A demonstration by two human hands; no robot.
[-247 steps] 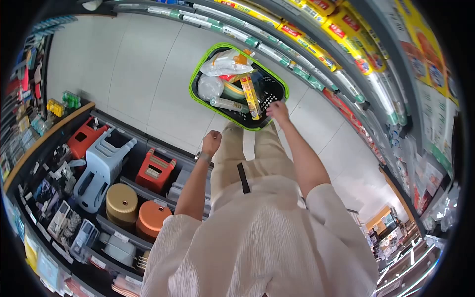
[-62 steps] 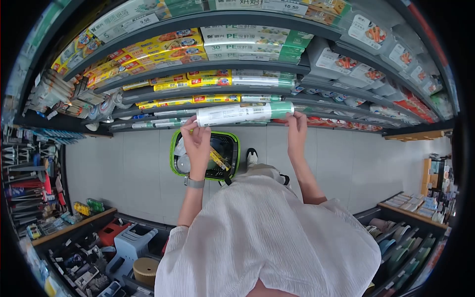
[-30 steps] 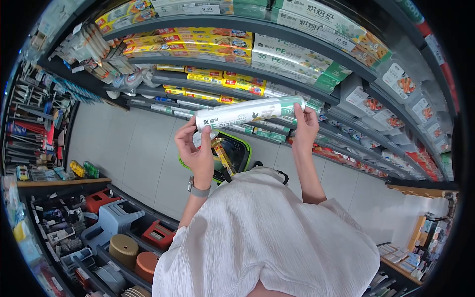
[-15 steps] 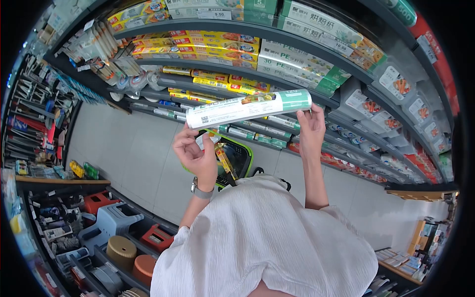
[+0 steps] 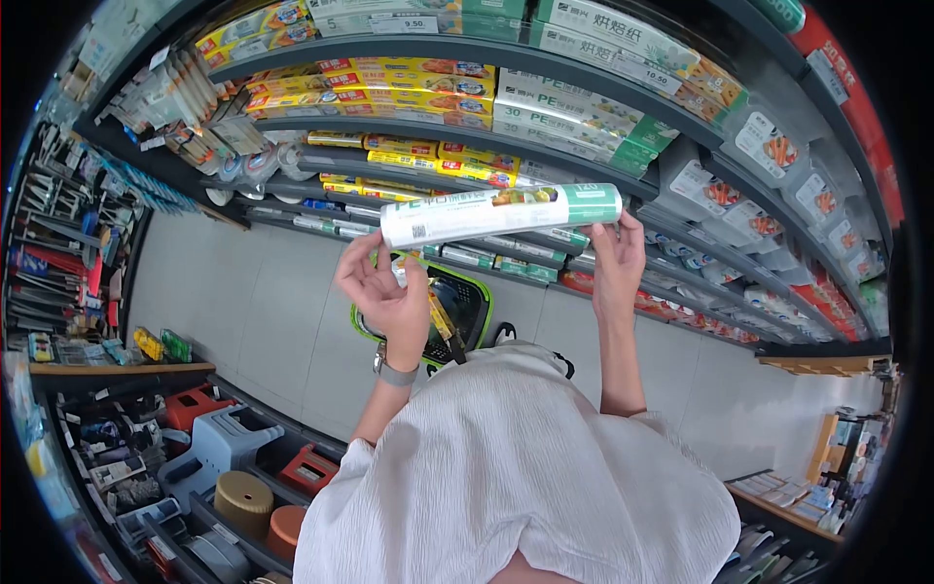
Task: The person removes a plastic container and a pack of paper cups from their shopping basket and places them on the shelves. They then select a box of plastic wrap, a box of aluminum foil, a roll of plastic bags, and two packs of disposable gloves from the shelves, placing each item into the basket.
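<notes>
A white-and-green roll of PE food bags (image 5: 501, 210) is held out in front of me, nearly level, its printed label towards me. My left hand (image 5: 394, 302) grips the roll's left end with its fingers, the palm turned up. At the green right end, my right hand (image 5: 616, 263) pinches the roll between thumb and fingers. Below my left hand, a black basket with a green rim (image 5: 485, 300) stands on the floor. A yellow package (image 5: 443, 319) lies inside it, partly covered by my hand.
Ahead, curved-looking shelves carry yellow cling-film boxes (image 5: 409, 83), white-and-green boxes (image 5: 559, 127) and clear food containers (image 5: 764, 146). Behind on the left are a blue-grey plastic stool (image 5: 226, 438) and a gold stool (image 5: 243, 498). Grey floor tiles (image 5: 263, 302) run between the shelving.
The roll has shifted slightly right and turned a little, so its label faces me more fully. Both hands keep their hold. The view has moved slightly.
</notes>
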